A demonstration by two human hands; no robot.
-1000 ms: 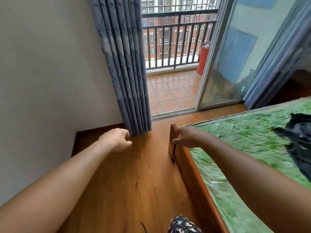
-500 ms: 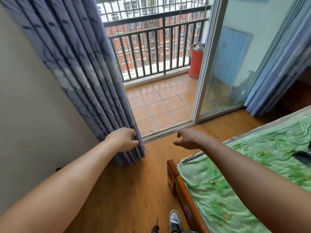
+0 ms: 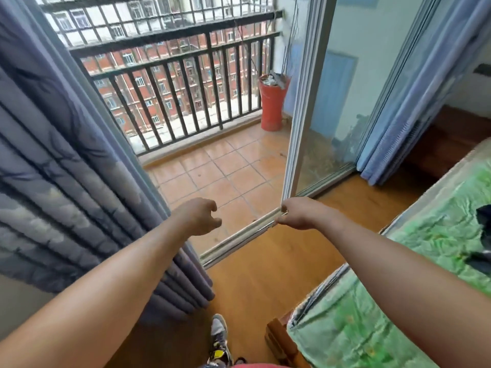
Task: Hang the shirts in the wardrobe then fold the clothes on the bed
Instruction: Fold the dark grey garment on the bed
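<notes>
Left hand (image 3: 198, 216) and right hand (image 3: 300, 213): I hold both out in front, empty, fingers loosely curled, probably to keep them free while I pass between curtain (image 3: 66, 181) and bed (image 3: 372, 328). The dark clothes (image 3: 483, 216) lie on its green sheet, far right; no wardrobe shows

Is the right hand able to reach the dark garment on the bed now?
Probably yes, with a turn. The right hand is held out empty toward the door track, and the dark garment lies to its right on the green sheet, with nothing standing between them.
</notes>
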